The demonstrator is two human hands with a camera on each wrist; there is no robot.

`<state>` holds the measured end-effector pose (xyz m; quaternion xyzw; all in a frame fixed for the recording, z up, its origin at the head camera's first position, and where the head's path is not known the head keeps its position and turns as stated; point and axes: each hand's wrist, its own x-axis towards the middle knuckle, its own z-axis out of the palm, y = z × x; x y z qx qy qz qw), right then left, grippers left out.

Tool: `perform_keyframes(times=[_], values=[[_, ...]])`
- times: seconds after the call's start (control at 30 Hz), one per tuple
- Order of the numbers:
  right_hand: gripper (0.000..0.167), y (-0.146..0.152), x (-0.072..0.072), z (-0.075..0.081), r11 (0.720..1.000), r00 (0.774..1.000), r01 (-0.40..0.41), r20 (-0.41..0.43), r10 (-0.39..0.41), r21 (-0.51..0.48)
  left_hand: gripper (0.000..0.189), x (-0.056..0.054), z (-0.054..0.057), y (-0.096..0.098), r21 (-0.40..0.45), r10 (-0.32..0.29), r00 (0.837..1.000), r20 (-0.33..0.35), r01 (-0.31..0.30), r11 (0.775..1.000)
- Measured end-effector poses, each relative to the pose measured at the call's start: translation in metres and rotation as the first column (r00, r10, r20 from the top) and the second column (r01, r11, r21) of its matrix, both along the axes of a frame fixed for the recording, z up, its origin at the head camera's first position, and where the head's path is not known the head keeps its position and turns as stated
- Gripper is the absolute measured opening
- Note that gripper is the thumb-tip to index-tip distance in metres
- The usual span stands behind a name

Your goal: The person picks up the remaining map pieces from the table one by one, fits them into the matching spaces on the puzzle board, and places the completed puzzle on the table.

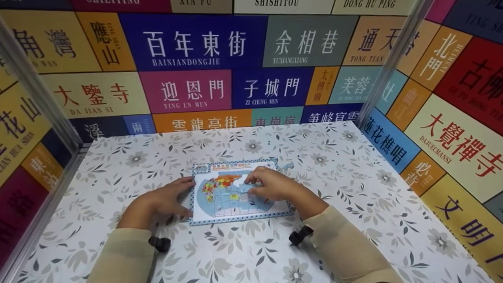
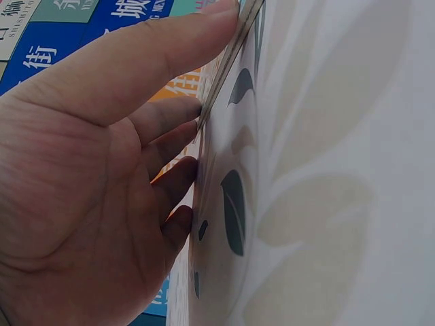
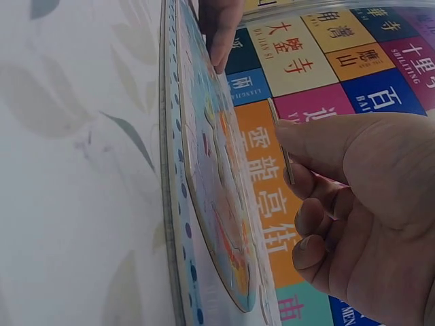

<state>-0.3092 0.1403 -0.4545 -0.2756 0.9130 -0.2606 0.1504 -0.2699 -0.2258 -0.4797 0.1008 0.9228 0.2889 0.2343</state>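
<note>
A map jigsaw board with a blue dotted border lies on the table, a colourful world map partly filled in its oval. My right hand is over the map's upper right, where a white gap shows. Between its thumb and index finger it pinches a thin puzzle piece, seen edge-on and raised off the board in the right wrist view. My left hand rests at the board's left side, thumb and fingers spread along the edge. In the left wrist view the thumb touches the board's rim.
A loose puzzle piece lies just off the board's upper right corner. The table has a white floral cover. Coloured lettered panels stand behind it and on both sides, joined by metal corner posts.
</note>
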Motion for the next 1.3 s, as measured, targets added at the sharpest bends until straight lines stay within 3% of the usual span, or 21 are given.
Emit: perform_keyframes(times=[0.17,0.57,1.3], values=[[0.03,0.0,0.0,-0.005,1.0,1.0,-0.03,-0.009,0.03,0.006,0.108,0.001,-0.001,0.0,-0.014,-0.016,1.0,-0.023,0.016,1.0],[0.024,-0.001,-0.002,-0.015,0.996,0.996,-0.085,-0.023,0.086,0.03,0.11,0.001,0.0,-0.001,-0.019,0.0,1.0,0.001,0.0,1.0],[0.024,-0.004,-0.002,-0.022,0.993,0.996,-0.085,-0.011,0.086,0.083,0.109,0.001,-0.001,-0.001,0.001,-0.001,1.0,-0.012,0.001,1.0]])
